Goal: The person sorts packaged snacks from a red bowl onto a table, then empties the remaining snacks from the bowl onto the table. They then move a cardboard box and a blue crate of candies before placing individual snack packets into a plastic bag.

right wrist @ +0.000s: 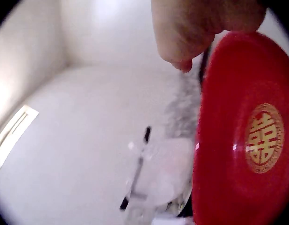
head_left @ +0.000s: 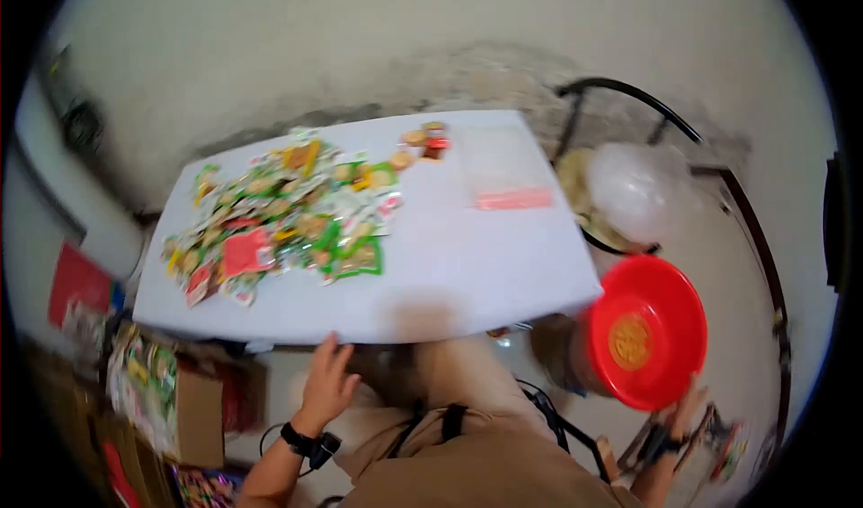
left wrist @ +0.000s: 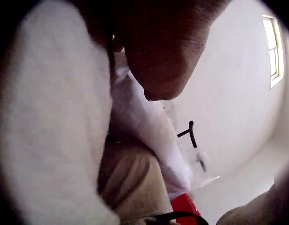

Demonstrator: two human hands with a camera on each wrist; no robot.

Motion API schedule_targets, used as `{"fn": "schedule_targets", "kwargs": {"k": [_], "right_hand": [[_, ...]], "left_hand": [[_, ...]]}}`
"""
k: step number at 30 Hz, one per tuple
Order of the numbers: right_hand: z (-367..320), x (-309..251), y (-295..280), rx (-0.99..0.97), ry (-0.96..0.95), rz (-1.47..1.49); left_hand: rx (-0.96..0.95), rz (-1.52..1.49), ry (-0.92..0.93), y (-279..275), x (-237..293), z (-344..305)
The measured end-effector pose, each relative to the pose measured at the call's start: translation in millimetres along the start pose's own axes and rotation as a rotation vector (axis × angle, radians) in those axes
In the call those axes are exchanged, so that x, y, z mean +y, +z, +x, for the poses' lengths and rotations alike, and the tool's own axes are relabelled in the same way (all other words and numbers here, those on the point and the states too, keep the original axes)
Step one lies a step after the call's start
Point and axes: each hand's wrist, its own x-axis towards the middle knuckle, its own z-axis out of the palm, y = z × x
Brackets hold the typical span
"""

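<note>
A red basin (head_left: 665,328) with a gold emblem inside tilts beside the table's right corner; it also fills the right side of the right wrist view (right wrist: 224,122). My right hand (head_left: 683,411) is at its lower right rim, and the right wrist view shows the hand (right wrist: 205,28) gripping the rim's edge, fingers partly hidden. The basin holds nothing visible. My left hand (head_left: 328,387), fingers loosely spread, is by the table's front edge and holds nothing; in the left wrist view the hand (left wrist: 158,51) is dark and close.
A white-covered table (head_left: 467,274) bears a heap of colourful small packets (head_left: 270,211), a few brown-red packets (head_left: 433,139) and clear bags with a red strip (head_left: 512,199). A black-framed chair (head_left: 629,90) with a clear plastic bag (head_left: 634,193) stands right. An open carton (head_left: 198,418) stands lower left.
</note>
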Motion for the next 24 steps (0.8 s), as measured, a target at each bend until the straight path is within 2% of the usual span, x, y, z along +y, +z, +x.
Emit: {"fn": "schedule_targets", "kwargs": {"k": [1, 2, 3, 4, 6, 8, 10, 11, 12, 13, 14, 15, 16, 17, 18, 19, 20, 21, 22, 24], "right_hand": [[-18, -13, 35, 0.114, -0.311, 0.008], [-37, -32, 70, 0.197, -0.629, -0.423], [-59, -46, 102, -0.146, -0.562, -0.343], [-72, -45, 136, -0.203, -0.556, -0.348], [-102, -38, 200, -0.697, -0.346, -0.563], [-133, -24, 269, -1.066, -0.496, -1.048], [-150, 4, 329, -1.232, -0.795, -1.278], [-149, 20, 353, -1.323, -0.923, -1.452], [-150, 31, 371, -1.392, -0.931, -1.453], [-150, 45, 385, -1.457, -1.045, -1.536], [-146, 59, 399, -1.522, -1.178, -1.605], [-131, 76, 400, -1.604, -1.160, -1.568], [-133, 75, 406, -1.643, -1.267, -1.557], [-113, 88, 401, -1.675, -1.368, -1.488], [-122, 84, 406, -1.678, -1.330, -1.494], [-120, 71, 406, -1.728, -1.184, -1.675], [-123, 68, 410, -1.720, -1.152, -1.770], [-106, 76, 398, -1.699, -1.269, -1.710], [-138, 61, 422, -1.676, -1.080, -1.894], [-97, 85, 393, -1.633, -1.371, -1.561]], "left_hand": [[-0.061, 0.033, 0.061, -6, 2, -1], [-0.112, 0.039, 0.110, -11, 4, -2], [-0.189, 0.057, 0.139, -11, -2, -5], [-0.270, 0.070, 0.176, -8, -11, -9], [-0.308, 0.063, 0.142, -2, -26, -19], [-0.343, 0.047, 0.122, 2, -36, -22], [-0.284, 0.048, 0.193, 3, -42, -24], [-0.277, 0.040, 0.135, 1, -46, -24], [-0.285, 0.023, 0.218, -2, -51, -23], [-0.288, 0.008, 0.295, -3, -55, -23], [-0.268, 0.005, 0.222, 0, -59, -25], [-0.307, -0.090, 0.187, 3, -62, -27], [-0.342, -0.189, 0.155, 4, -64, -26], [0.008, -0.195, 0.234, -6, -65, -20], [0.018, -0.189, 0.180, -9, -68, -16], [-0.044, -0.253, 0.163, -13, -70, -12], [-0.106, -0.320, 0.151, -15, -74, -8], [-0.099, -0.320, 0.118, -11, -78, -5], [-0.137, -0.319, 0.121, -2, -81, -4], [-0.169, -0.317, 0.109, 10, -84, -1]]}}
